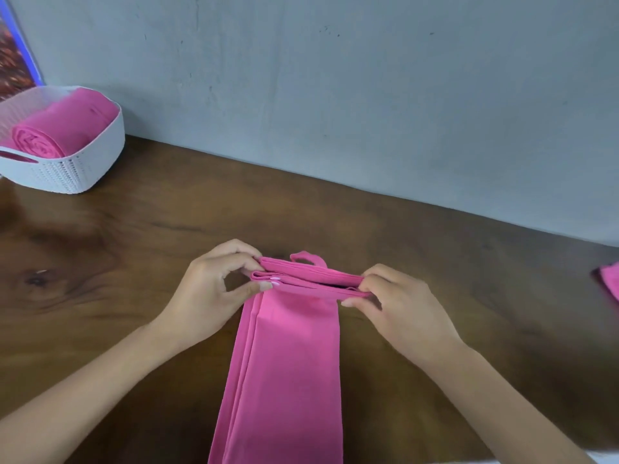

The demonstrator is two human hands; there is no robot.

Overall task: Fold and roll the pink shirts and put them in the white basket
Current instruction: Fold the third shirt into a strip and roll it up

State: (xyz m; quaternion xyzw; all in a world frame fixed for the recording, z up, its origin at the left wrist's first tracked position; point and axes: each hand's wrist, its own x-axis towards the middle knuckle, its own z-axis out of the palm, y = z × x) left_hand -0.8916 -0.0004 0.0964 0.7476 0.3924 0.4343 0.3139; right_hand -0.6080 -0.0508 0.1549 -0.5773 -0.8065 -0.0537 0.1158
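So far I count one finished roll (pixel 47 137) lying in the white basket (pixel 93 162) at the far left of the wooden table (pixel 134 236), so at least one shirt looks done. I am on the next one now: the pink shirt (pixel 291 356) lies folded into a long narrow strip that runs from the near edge of the view toward the wall. My left hand (pixel 214 289) pinches the strip's far left corner between thumb and fingers, and my right hand (pixel 398 306) pinches the far right corner the same way, with the end turned over on itself. I judge that the roll is only just begun, so nearly the whole strip is left to wind before it goes to the basket. A bit of pink cloth (pixel 611 283) shows at the right edge, perhaps another shirt waiting. I see no brand, label or readable writing anywhere.
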